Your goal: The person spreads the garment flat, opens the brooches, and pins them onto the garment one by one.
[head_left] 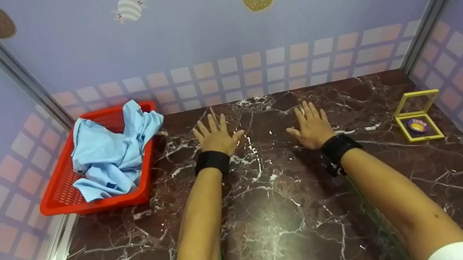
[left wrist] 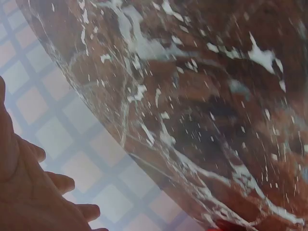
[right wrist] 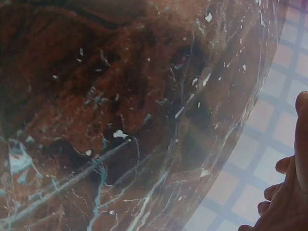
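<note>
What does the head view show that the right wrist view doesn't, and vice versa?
Only the head view: the left hand, the red basket with light blue cloth, and the open yellow case.
Only the right wrist view: no further object, just a closer look at the right hand from another side.
Both: that right hand, the marbled tabletop and the tile-patterned wall.
</note>
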Tool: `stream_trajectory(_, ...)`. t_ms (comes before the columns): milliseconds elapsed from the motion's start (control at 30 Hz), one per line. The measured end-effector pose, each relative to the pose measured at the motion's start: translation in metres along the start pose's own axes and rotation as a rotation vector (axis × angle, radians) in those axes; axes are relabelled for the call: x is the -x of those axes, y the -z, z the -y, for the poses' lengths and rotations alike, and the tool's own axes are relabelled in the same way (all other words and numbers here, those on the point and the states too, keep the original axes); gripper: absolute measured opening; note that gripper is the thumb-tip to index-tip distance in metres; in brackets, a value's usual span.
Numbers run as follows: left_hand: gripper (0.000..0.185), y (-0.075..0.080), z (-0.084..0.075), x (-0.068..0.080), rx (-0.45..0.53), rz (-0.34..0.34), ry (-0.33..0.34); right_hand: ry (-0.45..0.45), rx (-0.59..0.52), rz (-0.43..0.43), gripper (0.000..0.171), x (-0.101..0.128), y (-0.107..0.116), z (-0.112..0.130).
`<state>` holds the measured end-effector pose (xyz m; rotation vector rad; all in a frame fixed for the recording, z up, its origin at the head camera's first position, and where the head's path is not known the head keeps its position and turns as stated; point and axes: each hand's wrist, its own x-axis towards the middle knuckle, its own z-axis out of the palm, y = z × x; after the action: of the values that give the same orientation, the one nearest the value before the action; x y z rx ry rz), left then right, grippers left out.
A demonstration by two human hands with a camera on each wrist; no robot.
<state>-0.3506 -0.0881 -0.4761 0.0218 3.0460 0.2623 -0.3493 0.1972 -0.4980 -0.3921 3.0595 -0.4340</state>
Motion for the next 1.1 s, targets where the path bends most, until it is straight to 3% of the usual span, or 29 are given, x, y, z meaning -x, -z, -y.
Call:
stream_trajectory(267, 0.089, 0.023, 0.031, -0.008, -0.02, -0.024, 0.012, 0.036, 0.001, -0.022, 0.076, 0.004, -0.005, -0.001)
stream_trajectory(667, 0.082, 0.055, 0.088, -0.001, -0.058, -0.162, 0.012, 0.092, 0.01, -0.019, 0.075, 0.007, -0.02, -0.002)
stream_trajectory(767, 0.081, 0.063, 0.098, 0.001, -0.048, -0.199, 0.012, 0.101, 0.012, -0.024, 0.074, 0.007, -0.02, 0.0)
stream_trajectory(1100, 0.077, 0.078, 0.124, -0.001, -0.043, -0.206, 0.015, 0.147, 0.014, -0.002, 0.074, 0.011, -0.026, 0.007)
